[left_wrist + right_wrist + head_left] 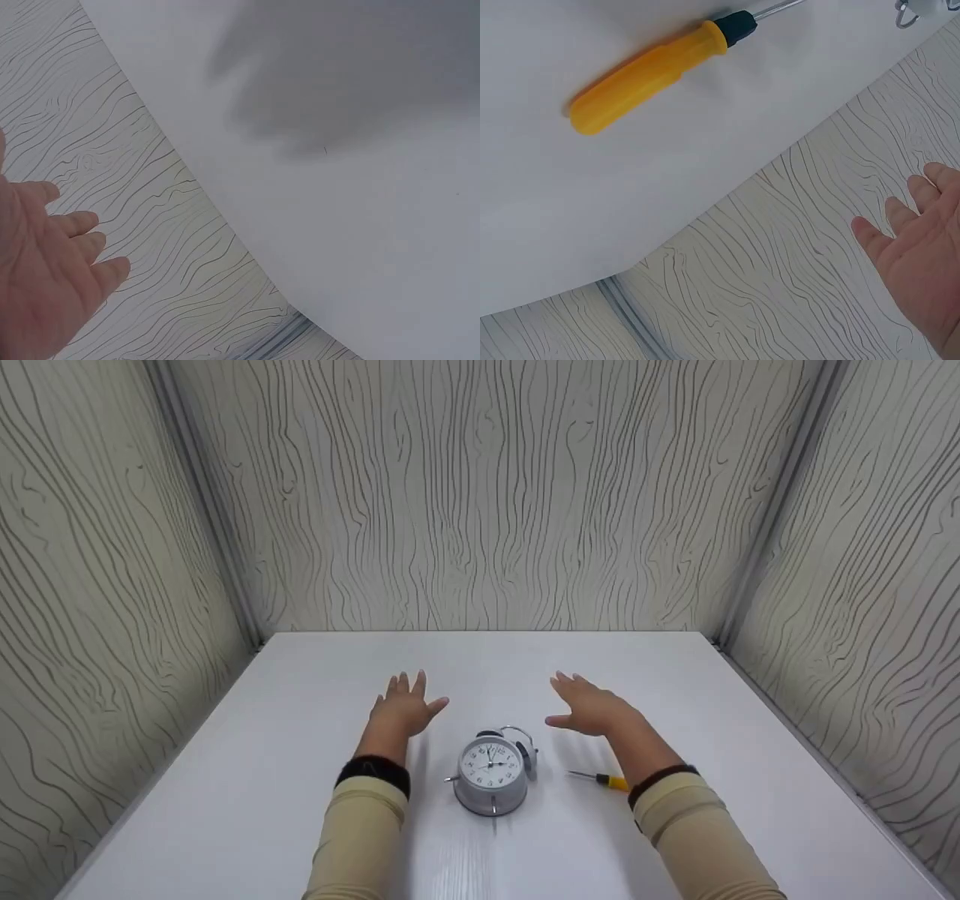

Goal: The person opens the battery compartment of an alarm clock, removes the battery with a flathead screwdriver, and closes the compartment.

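Observation:
A silver twin-bell alarm clock (490,776) lies tilted back on the white table between the two hands, its dial facing up. My left hand (403,711) is held out beyond it to the left, fingers spread and nothing in them. On the other side my right hand (592,706) reaches out above the table with straight fingers, likewise holding nothing. Under the right forearm lies a screwdriver (645,79) with a yellow handle and black collar; in the head view the sleeve hides part of its handle (618,784). Its metal tip points toward the clock.
The white tabletop (300,697) runs back to a wood-grain patterned panel (480,495). Similar panels (90,547) stand along the left and right sides, with grey strips in the corners. The left hand's shadow falls on the table in the left wrist view.

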`<action>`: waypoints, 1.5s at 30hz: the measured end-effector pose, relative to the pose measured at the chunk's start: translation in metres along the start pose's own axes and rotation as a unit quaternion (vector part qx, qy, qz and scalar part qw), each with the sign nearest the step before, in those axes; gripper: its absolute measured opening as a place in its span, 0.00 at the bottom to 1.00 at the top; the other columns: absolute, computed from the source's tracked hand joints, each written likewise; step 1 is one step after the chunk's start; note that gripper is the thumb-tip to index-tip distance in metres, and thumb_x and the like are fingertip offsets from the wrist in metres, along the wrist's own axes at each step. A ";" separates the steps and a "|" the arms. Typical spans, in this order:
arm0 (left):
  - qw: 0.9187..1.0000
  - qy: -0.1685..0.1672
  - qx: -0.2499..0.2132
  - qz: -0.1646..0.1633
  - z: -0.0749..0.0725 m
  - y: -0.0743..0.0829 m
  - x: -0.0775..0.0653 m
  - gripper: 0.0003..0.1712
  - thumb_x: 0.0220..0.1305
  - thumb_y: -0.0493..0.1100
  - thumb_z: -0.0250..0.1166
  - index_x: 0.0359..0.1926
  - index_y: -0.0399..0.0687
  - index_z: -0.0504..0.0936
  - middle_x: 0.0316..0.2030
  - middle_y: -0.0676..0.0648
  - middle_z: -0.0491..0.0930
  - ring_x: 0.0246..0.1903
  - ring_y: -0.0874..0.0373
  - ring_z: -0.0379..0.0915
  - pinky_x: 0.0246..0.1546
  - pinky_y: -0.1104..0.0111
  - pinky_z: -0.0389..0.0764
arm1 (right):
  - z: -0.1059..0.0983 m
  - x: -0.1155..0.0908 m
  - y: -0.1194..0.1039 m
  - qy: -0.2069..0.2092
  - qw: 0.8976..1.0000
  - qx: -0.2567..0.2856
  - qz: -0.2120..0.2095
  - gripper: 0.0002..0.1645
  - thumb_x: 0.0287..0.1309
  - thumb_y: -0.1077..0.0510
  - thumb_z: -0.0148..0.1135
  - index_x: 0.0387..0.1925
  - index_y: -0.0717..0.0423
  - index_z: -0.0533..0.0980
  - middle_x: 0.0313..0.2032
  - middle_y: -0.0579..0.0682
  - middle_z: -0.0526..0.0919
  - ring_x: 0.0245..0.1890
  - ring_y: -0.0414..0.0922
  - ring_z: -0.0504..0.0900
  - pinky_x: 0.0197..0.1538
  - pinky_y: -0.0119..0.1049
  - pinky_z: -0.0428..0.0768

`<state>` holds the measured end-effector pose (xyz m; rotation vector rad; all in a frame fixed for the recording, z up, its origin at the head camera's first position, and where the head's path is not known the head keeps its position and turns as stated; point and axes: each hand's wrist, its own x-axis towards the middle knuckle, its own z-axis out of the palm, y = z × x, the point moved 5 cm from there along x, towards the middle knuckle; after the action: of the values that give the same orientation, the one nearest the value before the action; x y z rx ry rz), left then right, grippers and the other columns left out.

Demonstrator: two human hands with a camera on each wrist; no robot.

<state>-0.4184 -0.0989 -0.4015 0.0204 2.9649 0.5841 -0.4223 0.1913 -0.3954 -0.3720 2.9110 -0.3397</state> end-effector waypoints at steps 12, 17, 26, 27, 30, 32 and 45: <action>0.999 -0.017 -0.020 0.028 0.012 0.005 -0.004 0.46 0.80 0.65 0.49 0.85 0.48 0.48 0.85 0.35 0.44 0.85 0.40 0.36 0.85 0.46 0.49 | 0.027 0.001 -0.014 -0.026 0.999 -0.008 -0.028 0.52 0.68 0.46 0.69 0.83 0.51 0.54 0.85 0.54 0.52 0.85 0.58 0.49 0.84 0.61 0.54; 0.999 -0.023 -0.010 0.044 0.021 0.011 -0.007 0.48 0.78 0.67 0.52 0.85 0.50 0.48 0.85 0.36 0.45 0.85 0.40 0.38 0.83 0.44 0.52 | 0.035 -0.001 -0.021 -0.028 0.998 -0.005 -0.053 0.50 0.66 0.49 0.72 0.82 0.50 0.58 0.84 0.53 0.56 0.84 0.57 0.55 0.84 0.58 0.57; 0.996 -0.040 0.012 0.084 0.038 0.023 -0.012 0.51 0.75 0.70 0.55 0.85 0.50 0.49 0.85 0.38 0.46 0.85 0.41 0.41 0.82 0.44 0.57 | 0.049 -0.004 -0.029 -0.023 0.996 0.017 -0.080 0.47 0.60 0.54 0.77 0.78 0.51 0.67 0.79 0.53 0.68 0.80 0.56 0.65 0.82 0.56 0.63; 0.995 -0.043 0.012 0.090 0.039 0.025 -0.013 0.51 0.75 0.69 0.55 0.85 0.48 0.49 0.85 0.38 0.46 0.85 0.41 0.40 0.82 0.44 0.57 | 0.051 -0.004 -0.030 -0.022 0.996 0.019 -0.084 0.47 0.59 0.55 0.78 0.77 0.50 0.68 0.78 0.52 0.69 0.80 0.56 0.66 0.82 0.56 0.63; 0.993 -0.056 0.008 0.099 0.045 0.027 -0.016 0.53 0.75 0.70 0.56 0.85 0.45 0.48 0.85 0.39 0.46 0.85 0.42 0.39 0.83 0.46 0.55 | 0.056 -0.004 -0.032 -0.025 0.995 0.034 -0.094 0.45 0.58 0.56 0.77 0.76 0.48 0.70 0.76 0.52 0.72 0.79 0.57 0.67 0.81 0.58 0.64; 0.993 -0.063 0.004 0.102 0.050 0.029 -0.018 0.54 0.74 0.70 0.56 0.84 0.43 0.48 0.85 0.39 0.45 0.86 0.43 0.39 0.83 0.47 0.54 | 0.059 -0.003 -0.033 -0.027 0.995 0.041 -0.092 0.44 0.59 0.56 0.77 0.76 0.46 0.70 0.75 0.51 0.73 0.79 0.57 0.68 0.81 0.59 0.64; 0.991 -0.085 -0.013 0.106 0.081 0.032 -0.030 0.65 0.63 0.73 0.68 0.84 0.40 0.50 0.83 0.35 0.53 0.84 0.43 0.47 0.81 0.46 0.61 | 0.069 -0.004 -0.038 -0.021 0.994 0.019 -0.108 0.44 0.60 0.57 0.76 0.76 0.43 0.70 0.69 0.55 0.80 0.73 0.59 0.76 0.75 0.60 0.72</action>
<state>-0.3789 -0.0401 -0.4599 0.3680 2.8074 0.6121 -0.3957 0.1428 -0.4519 -0.6811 2.8234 -0.4124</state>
